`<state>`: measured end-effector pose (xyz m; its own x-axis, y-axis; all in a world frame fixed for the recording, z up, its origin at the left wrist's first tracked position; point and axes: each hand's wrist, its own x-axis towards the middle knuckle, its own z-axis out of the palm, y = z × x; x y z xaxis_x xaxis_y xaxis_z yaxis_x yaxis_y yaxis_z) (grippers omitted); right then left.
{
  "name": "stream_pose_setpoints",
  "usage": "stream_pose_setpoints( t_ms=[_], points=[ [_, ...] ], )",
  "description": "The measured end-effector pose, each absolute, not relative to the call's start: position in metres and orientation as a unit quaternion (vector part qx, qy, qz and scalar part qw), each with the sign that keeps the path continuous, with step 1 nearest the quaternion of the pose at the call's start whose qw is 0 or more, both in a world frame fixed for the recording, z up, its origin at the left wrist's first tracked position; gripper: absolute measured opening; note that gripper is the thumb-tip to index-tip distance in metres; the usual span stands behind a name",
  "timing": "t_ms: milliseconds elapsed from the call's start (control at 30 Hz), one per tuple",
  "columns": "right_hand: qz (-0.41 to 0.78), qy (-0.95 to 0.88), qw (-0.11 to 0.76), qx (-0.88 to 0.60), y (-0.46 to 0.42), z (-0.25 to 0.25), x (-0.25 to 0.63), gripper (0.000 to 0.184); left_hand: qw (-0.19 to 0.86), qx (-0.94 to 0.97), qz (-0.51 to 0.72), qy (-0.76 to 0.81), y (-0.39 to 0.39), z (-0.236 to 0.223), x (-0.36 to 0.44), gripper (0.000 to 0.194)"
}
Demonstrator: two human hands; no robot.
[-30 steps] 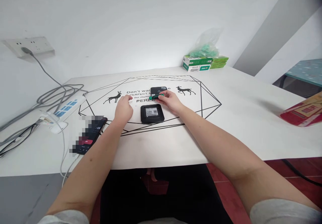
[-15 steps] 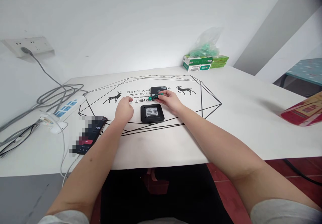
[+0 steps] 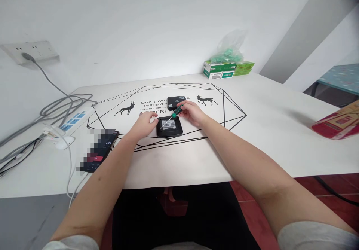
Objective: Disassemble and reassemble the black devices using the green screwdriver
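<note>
A flat black device lies label side up on the table mat, with a white printed sticker on top. My right hand is closed around the green handle of a screwdriver. Its thin metal shaft slants down to the left across the sticker, and the tip is near the device's left edge. My left hand is at the device's upper left corner, thumb and forefinger apart, holding nothing. Behind them sits a second black device, partly covered by my right fingers.
A phone lies beside my left forearm. Further left are a power strip and coiled grey cables. Green and white boxes with a plastic bag on top stand by the wall. A red package is at the right.
The screwdriver has swung so its shaft now points down over the near device. My left hand has moved right, up to the device's corner.
</note>
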<state>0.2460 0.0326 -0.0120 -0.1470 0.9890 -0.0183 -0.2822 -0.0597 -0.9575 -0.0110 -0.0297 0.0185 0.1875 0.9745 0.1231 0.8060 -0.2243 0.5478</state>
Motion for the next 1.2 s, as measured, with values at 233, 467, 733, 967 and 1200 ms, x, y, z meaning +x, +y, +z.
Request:
stream_pose_setpoints(
  t_ms=[233, 467, 733, 967, 1200],
  points=[
    [0.609, -0.455, 0.512, -0.399, 0.0321, -0.0129, 0.2473, 0.019, 0.201, 0.77, 0.181, 0.579, -0.0349, 0.0209, -0.01, 0.033],
    [0.608, -0.459, 0.506, -0.405, 0.0333, -0.0149, 0.2451, 0.019, 0.233, 0.781, 0.155, 0.558, -0.0364, 0.0254, -0.0119, 0.042],
    [0.606, -0.461, 0.503, -0.409, 0.0339, -0.0167, 0.2461, 0.016, 0.236, 0.809, 0.142, 0.519, -0.0338, 0.0201, -0.0159, 0.045],
    [0.606, -0.42, 0.547, -0.397, 0.0336, -0.0107, 0.2488, 0.013, 0.231, 0.79, 0.168, 0.543, -0.0334, 0.0197, -0.015, 0.039],
    [0.59, -0.353, 0.597, -0.413, 0.0361, -0.0103, 0.2494, 0.009, 0.224, 0.786, 0.175, 0.549, -0.034, 0.0165, -0.015, 0.053]
  ],
)
